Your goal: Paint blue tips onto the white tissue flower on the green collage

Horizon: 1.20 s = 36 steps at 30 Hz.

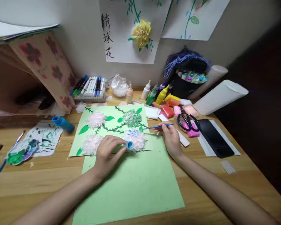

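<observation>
My right hand (170,139) pinches a thin blue paintbrush (159,126), its tip at the pale tissue flower (139,142) marked with blue strokes. Between the thumb and finger of my left hand (110,153) is a small blue bottle cap (129,145), held just in front of that flower. The flower sits on a light green sheet (112,109) with painted leaves and brown stems. Two more whitish-pink flowers (96,119) are on its left side, and a green-painted flower (132,118) is above the blue-marked one. A larger green sheet (135,190) lies under my forearm.
An uncapped blue paint bottle (63,124) lies left, near a stained tissue (48,137) and a paint palette (22,153). Markers (90,87), paint bottles (151,97) and a glass bowl (120,86) stand at the back. Scissors (188,120) and a phone (215,137) lie right.
</observation>
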Tool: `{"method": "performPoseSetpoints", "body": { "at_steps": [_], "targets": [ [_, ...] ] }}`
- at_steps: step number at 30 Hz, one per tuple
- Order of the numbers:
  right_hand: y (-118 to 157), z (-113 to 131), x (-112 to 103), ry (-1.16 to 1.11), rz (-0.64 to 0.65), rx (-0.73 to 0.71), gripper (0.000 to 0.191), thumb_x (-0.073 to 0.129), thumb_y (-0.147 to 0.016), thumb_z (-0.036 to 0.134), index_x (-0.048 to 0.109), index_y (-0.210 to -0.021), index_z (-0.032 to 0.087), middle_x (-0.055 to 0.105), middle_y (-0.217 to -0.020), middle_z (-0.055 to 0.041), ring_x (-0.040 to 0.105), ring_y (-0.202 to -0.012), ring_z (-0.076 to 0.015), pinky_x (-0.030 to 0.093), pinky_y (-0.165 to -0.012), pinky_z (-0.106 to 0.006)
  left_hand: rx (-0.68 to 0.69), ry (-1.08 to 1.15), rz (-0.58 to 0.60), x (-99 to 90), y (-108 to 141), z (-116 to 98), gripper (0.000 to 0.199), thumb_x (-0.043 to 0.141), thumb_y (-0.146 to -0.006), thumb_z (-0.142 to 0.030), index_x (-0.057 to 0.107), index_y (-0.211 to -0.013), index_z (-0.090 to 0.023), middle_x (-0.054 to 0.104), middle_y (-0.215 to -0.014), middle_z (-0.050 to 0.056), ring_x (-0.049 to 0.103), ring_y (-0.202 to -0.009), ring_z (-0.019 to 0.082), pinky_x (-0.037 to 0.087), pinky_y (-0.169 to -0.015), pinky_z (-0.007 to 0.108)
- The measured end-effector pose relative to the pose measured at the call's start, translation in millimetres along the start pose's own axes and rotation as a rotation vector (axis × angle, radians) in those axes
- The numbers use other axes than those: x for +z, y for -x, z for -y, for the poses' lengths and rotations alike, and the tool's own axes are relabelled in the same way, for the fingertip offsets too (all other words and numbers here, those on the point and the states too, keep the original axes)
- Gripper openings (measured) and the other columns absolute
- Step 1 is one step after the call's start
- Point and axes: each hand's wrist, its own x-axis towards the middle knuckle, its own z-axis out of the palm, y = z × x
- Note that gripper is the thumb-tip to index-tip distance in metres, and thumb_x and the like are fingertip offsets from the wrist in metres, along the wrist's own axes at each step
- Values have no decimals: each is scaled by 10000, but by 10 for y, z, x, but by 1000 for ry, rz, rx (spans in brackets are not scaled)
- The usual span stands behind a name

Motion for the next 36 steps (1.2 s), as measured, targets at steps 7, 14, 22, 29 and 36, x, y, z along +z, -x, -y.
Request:
{"method": "performPoseSetpoints", "body": {
  "at_steps": [7,14,22,29,36],
  "targets": [
    [-1,20,2,60,-35,-34,176,563,-896,403,596,-887,231,653,-802,8,619,-679,-122,492,-613,-252,3,7,-10,21,-21,0,166,671,-840,-119,638,-980,-202,689,-864,17,572,-845,164,441,-745,286],
    [3,42,11,65,-12,-56,180,557,-899,399,595,-880,224,653,-808,-2,625,-688,-130,494,-608,-261,-6,16,-9,26,-29,-12,166,675,-833,-106,644,-969,-197,691,-860,19,570,-846,166,443,-741,285],
    [-8,37,11,56,-25,-58,194,553,-900,410,591,-877,220,634,-800,1,621,-688,-128,485,-613,-263,-1,9,-12,17,-22,-5,163,672,-837,-120,645,-976,-202,694,-864,17,577,-846,167,447,-738,292],
    [-6,31,-5,9,-45,-59,174,532,-913,392,587,-870,233,610,-796,13,599,-661,-118,473,-589,-254,1,15,-10,22,-12,-1,181,682,-829,-104,643,-978,-199,689,-866,17,568,-852,162,441,-745,286],
    [-10,42,1,8,-38,-59,169,538,-909,382,590,-857,230,614,-771,14,591,-648,-115,472,-589,-247,3,10,-14,29,-20,4,178,687,-827,-111,644,-974,-202,693,-860,16,574,-842,164,440,-736,288]
  ]
}}
